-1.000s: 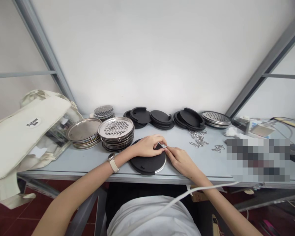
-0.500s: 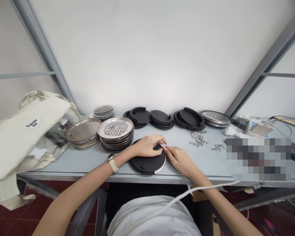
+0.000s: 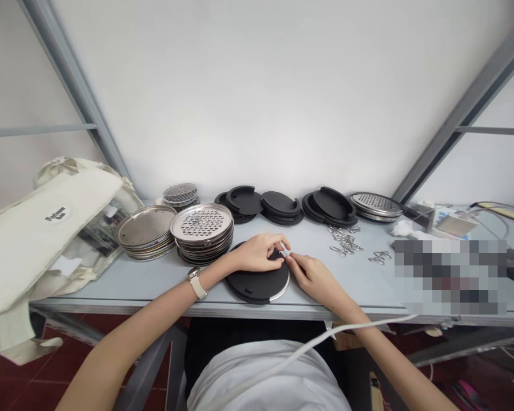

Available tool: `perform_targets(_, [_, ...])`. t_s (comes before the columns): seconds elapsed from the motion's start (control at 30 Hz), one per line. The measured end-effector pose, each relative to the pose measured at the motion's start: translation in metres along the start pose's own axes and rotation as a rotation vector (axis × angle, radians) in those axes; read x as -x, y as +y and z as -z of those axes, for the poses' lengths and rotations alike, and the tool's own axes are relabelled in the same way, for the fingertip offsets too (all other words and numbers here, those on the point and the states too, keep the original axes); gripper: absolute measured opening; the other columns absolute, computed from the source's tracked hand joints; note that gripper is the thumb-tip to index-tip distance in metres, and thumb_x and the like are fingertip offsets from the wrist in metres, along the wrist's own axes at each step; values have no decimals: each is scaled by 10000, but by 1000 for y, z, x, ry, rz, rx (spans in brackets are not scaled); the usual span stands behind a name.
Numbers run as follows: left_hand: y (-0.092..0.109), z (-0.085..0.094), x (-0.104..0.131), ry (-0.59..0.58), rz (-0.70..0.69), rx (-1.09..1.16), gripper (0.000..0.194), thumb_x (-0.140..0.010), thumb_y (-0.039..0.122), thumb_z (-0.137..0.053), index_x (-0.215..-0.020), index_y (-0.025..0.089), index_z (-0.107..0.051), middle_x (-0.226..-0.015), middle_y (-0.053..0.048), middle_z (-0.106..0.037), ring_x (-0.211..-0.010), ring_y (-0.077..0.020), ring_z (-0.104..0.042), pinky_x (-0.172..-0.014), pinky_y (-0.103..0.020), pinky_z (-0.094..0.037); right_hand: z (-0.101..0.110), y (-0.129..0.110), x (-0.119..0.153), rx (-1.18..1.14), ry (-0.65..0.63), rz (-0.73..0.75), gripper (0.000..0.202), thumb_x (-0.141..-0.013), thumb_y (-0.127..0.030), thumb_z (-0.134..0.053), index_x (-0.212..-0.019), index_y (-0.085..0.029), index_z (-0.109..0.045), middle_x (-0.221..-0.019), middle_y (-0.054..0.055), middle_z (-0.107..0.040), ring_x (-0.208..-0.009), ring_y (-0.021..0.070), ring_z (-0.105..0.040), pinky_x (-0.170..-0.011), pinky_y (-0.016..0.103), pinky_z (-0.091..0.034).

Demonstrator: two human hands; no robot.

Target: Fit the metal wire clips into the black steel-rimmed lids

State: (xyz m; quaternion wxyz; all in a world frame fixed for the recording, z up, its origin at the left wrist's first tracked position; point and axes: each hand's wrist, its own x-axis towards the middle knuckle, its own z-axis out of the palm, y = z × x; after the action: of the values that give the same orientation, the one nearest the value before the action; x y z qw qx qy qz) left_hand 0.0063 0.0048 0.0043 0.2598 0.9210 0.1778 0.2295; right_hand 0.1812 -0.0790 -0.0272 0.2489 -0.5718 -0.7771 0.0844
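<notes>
My left hand (image 3: 261, 252) reaches over a round black disc (image 3: 255, 282) with a silver rim showing along its right side. Its thumb and fingers are bent around a small metal wire clip (image 3: 284, 253) at the disc's upper right edge. From the other side, my right hand (image 3: 308, 274) pinches the same clip between thumb and forefinger. The disc lies flat near the table's front edge. Close to it on the left stands a stack of round metal graters (image 3: 202, 224). Fingers partly hide the clip.
Metal discs (image 3: 146, 225) are stacked at left beside a cream bag (image 3: 47, 228). Black round covers (image 3: 280, 204) line the back, with more graters (image 3: 376, 204) at right. Loose wire clips (image 3: 345, 241) lie right of my hands. A white cable (image 3: 317, 341) crosses in front of me.
Both hands stay at the disc's upper right edge. The fingers around the clip have shifted only slightly; everything else is where it was.
</notes>
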Motion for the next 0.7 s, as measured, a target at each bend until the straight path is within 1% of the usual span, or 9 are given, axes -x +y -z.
perform_targets(0.13, [-1,0,0,12,-36,1,292,-733,172,-584,-1024,176,-560,-849,16,-587,-567,-66,-456,-595,-204,-389,-1,1,0,-1,5,6,343,-984,-293,-275,-802,-200,-551,-750,56,-665,-677,187,-611,-624,262,-382])
perform_targets(0.27, [-2,0,1,8,-26,23,294,-735,172,-586,-1027,177,-558,-825,21,-588,-567,-67,-459,-575,-195,-383,-2,2,1,-19,20,8,322,-981,-284,-280,-805,-201,-536,-752,54,-657,-671,190,-603,-621,266,-372])
perform_targets(0.4, [-3,0,1,-10,-16,40,305,-740,114,-542,-1039,176,-546,-837,22,-605,-559,-61,-455,-575,-187,-386,0,4,1,-83,77,-28,332,-982,-305,-268,-748,-213,-484,-660,25,-604,-580,172,-551,-582,262,-361])
perform_targets(0.5, [-4,-1,1,-29,-21,0,328,-740,80,-511,-1051,182,-539,-856,19,-609,-570,-67,-458,-597,-192,-392,1,4,1,-119,85,-29,341,-981,-318,-262,-717,-220,-454,-620,14,-571,-558,168,-528,-559,259,-350])
perform_targets(0.57, [-3,-1,1,-17,-33,-52,325,-741,88,-511,-1049,187,-538,-902,4,-603,-651,-92,-504,-653,-210,-413,1,4,1,-125,84,-17,325,-978,-309,-270,-725,-219,-454,-634,15,-573,-568,167,-526,-564,261,-346])
perform_targets(0.63, [-1,0,2,15,-32,-115,315,-744,120,-523,-1050,194,-536,-960,-14,-585,-785,-131,-544,-736,-238,-428,0,4,1,-134,90,-14,313,-976,-303,-281,-726,-217,-447,-638,11,-567,-567,161,-518,-568,262,-342])
perform_targets(0.7, [1,0,3,34,-5,-177,313,-748,167,-537,-1058,205,-527,-967,-14,-567,-852,-155,-555,-765,-255,-429,-1,3,1,-151,94,-20,306,-975,-307,-289,-718,-216,-429,-626,1,-548,-556,154,-503,-561,260,-335])
